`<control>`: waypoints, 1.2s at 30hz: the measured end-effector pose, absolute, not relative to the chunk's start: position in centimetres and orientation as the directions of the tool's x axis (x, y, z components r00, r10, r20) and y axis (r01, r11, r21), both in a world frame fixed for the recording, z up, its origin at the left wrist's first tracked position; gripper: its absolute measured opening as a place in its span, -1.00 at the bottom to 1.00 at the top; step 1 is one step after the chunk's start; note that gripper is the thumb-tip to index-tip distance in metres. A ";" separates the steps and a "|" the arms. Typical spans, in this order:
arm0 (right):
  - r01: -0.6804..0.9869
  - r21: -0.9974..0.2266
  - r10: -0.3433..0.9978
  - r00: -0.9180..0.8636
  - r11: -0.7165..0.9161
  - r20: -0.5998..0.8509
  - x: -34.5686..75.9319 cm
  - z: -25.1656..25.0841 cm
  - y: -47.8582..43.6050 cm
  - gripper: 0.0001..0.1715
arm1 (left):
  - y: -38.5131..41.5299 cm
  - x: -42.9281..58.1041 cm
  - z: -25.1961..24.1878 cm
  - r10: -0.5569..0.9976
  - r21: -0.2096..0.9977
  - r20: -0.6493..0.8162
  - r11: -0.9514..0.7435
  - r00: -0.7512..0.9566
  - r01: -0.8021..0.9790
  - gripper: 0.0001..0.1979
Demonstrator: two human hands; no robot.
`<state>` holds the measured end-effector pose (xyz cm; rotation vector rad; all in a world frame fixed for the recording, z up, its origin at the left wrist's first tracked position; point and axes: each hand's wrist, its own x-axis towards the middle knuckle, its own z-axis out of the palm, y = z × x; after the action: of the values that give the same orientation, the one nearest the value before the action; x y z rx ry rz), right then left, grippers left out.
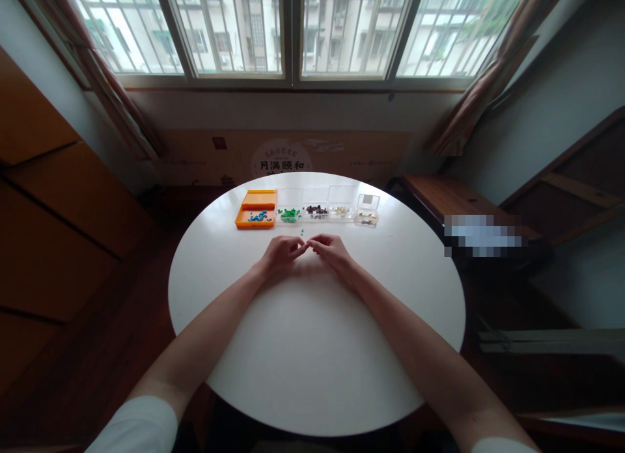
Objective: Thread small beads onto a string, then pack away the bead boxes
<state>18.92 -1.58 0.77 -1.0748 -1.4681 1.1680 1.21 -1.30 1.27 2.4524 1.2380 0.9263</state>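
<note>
A wide window (293, 30) lights a round white desk (312, 362). Near the desk's middle the left hand (282, 252) and the right hand (332, 248) meet, their fingers (303, 247) pinched closed tip against tip. Whether anything sits between them is too small to tell. A small blue piece (301, 232) lies on the desk at twelve o'clock from the fingertips, just beside them and not touched. Farther toward twelve o'clock stands an orange tray (256, 209) with blue bits, and a row of clear boxes (328, 204) runs to three o'clock of it.
</note>
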 end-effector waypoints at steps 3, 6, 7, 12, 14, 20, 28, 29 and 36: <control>0.077 -0.984 0.974 -0.172 0.162 0.147 18.9 0.8 -1.6 -0.65 | -1.3 1.2 1.2 0.788 0.471 0.432 -0.612 0.438 0.635 -0.61; 0.079 -0.983 0.974 -0.171 0.166 0.151 18.9 0.7 -1.6 -0.65 | -1.2 1.2 1.2 0.787 0.470 0.432 -0.613 0.440 0.635 -0.61; 0.083 -0.983 0.974 -0.172 0.166 0.150 18.9 0.7 -1.6 -0.65 | -1.2 1.2 1.1 0.787 0.470 0.431 -0.613 0.441 0.635 -0.61; 0.082 -0.983 0.974 -0.173 0.164 0.148 18.9 0.7 -1.6 -0.65 | -1.2 1.2 1.2 0.785 0.472 0.430 -0.617 0.446 0.630 -0.61; 0.078 -0.984 0.974 -0.171 0.161 0.145 18.9 0.8 -1.6 -0.64 | -1.2 1.2 1.2 0.784 0.474 0.432 -0.617 0.446 0.628 -0.61; 0.091 -0.983 0.976 -0.166 0.158 0.142 18.9 0.9 -1.7 -0.61 | -1.3 1.2 1.3 0.791 0.482 0.421 -0.610 0.444 0.629 -0.60; 0.077 -0.984 0.975 -0.165 0.163 0.148 18.9 0.8 -1.6 -0.62 | -1.2 1.3 1.2 0.789 0.475 0.421 -0.612 0.447 0.633 -0.62; 0.075 -0.984 0.976 -0.161 0.161 0.147 18.9 0.8 -1.6 -0.62 | -1.2 1.3 1.2 0.789 0.474 0.421 -0.611 0.447 0.634 -0.62; 0.060 -0.988 0.978 -0.161 0.141 0.130 18.9 1.0 -1.8 -0.65 | -1.3 1.2 1.2 0.793 0.471 0.421 -0.606 0.441 0.641 -0.60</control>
<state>18.86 -1.83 0.96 -1.0801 -1.4390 1.1848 1.24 -1.27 1.20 2.4524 1.2461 0.9116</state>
